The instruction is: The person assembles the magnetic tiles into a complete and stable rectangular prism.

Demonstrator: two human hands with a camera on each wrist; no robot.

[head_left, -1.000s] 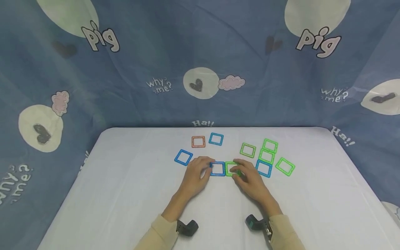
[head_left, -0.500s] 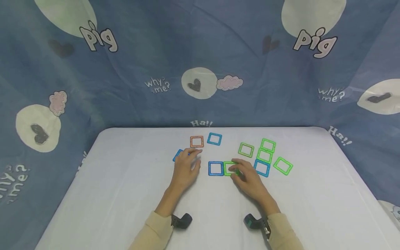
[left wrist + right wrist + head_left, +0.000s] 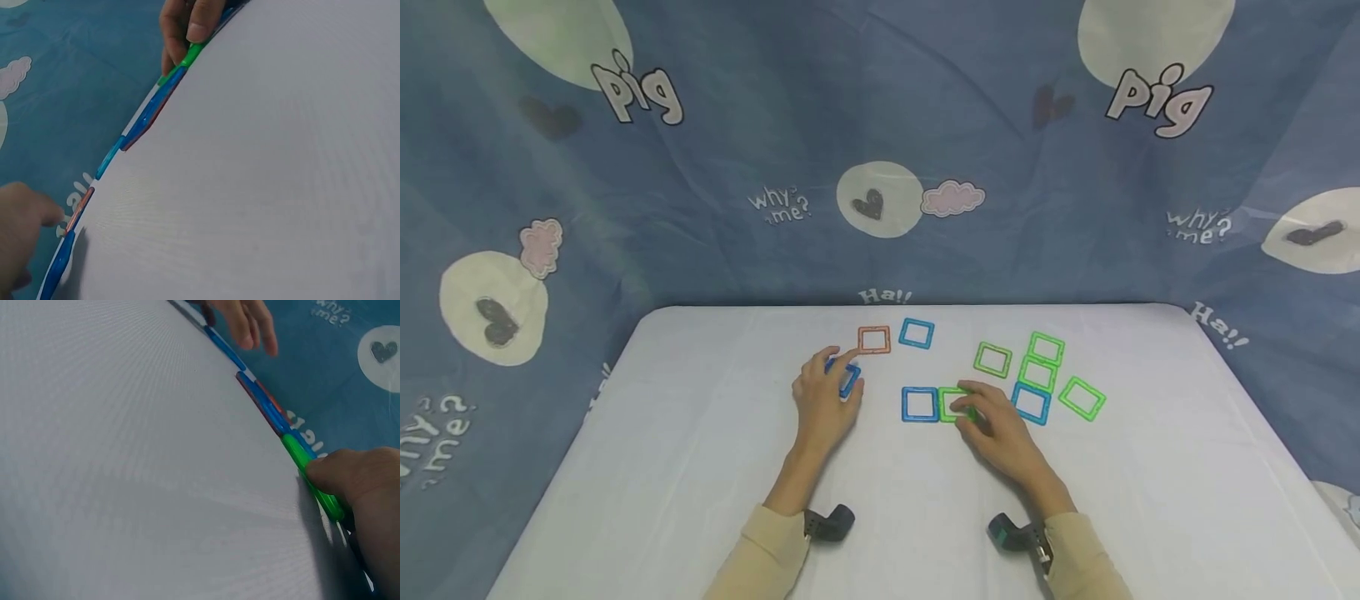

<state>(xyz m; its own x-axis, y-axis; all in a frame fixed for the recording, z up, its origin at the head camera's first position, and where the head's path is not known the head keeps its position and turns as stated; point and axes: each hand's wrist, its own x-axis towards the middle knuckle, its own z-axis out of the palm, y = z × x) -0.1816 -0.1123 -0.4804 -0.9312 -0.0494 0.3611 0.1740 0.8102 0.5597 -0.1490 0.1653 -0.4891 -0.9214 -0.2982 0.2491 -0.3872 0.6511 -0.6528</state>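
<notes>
Left hand (image 3: 822, 402) parted wide, right hand (image 3: 997, 423) narrow.
The left arches over a blue square (image 3: 853, 382), contact unclear; the right pinches a green square (image 3: 942, 406).

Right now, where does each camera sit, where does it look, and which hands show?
Head: worn on the head, looking forward and down at the table, squares and curtain; left hand, right hand and sleeves show.
Left wrist: worn on that wrist, looking aslant across the table toward the curtain; left hand at lower left, right hand at top.
Right wrist: worn on that wrist, looking across too, slanted the opposite way; right hand at lower right, left hand at top.
Shared: both wrist views show the green square.
</notes>
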